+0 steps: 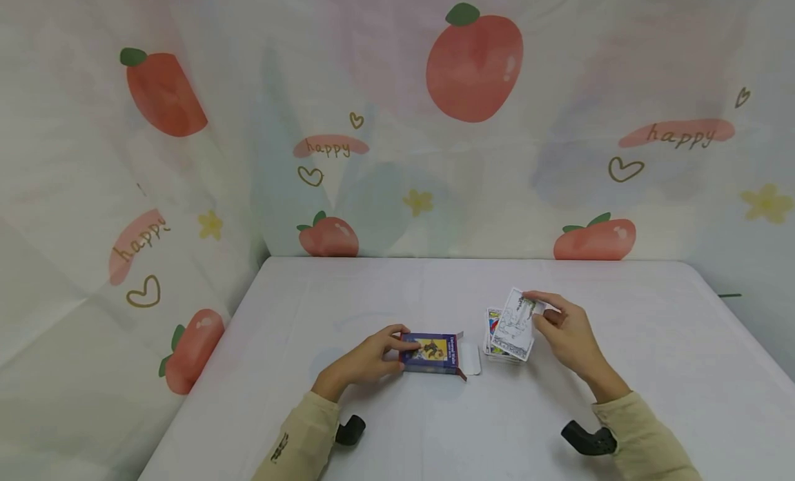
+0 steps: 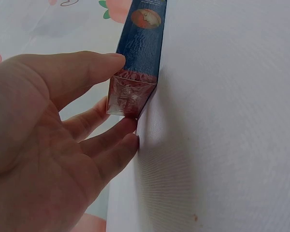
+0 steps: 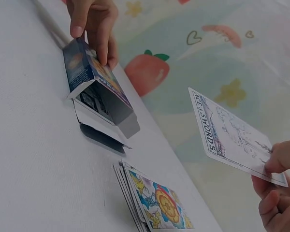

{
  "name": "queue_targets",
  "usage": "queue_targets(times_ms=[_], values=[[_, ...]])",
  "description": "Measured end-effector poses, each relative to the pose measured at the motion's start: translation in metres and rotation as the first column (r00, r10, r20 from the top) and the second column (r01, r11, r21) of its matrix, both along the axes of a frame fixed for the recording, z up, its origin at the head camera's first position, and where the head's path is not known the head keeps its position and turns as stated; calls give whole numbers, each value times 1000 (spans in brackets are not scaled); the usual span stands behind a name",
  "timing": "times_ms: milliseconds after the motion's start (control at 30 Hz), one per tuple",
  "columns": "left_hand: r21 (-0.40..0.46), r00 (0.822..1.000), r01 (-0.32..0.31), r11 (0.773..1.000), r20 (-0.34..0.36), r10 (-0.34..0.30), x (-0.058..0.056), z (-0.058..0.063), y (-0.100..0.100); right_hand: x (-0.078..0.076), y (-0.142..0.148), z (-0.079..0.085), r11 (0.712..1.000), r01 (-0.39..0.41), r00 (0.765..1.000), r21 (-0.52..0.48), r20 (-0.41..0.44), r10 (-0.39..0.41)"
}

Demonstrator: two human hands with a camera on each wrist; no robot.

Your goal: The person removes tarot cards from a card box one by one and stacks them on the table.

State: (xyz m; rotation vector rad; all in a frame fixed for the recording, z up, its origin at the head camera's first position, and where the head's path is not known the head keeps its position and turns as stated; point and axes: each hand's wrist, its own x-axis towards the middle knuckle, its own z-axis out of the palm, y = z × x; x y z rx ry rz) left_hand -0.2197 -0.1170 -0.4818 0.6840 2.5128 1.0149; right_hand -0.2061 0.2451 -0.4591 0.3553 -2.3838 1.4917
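Note:
My left hand (image 1: 371, 355) holds a blue tarot card box (image 1: 430, 354) flat on the table, thumb and fingers around its closed end. In the left wrist view the thumb lies on the box's narrow side (image 2: 141, 50). The box's other end gapes with its white flap (image 3: 99, 126) folded out, and something dark and patterned shows inside. My right hand (image 1: 570, 335) pinches one tarot card (image 3: 234, 135), printed "Ace of Swords", by an edge. That card is raised over a stack of cards (image 3: 162, 200), whose top card shows an orange wheel.
A white cloth covers the table (image 1: 422, 426). Behind it and at the left hangs a curtain (image 1: 397, 191) with fruit prints. Black curved pieces (image 1: 589, 439) stick out by both sleeves.

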Motion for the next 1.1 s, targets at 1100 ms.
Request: queue_targets(times_ms=[1100], values=[[-19,1000,-12,1000,-11,12,2,0,1,-4,10,-2,990,1,990,139,143,-22]])
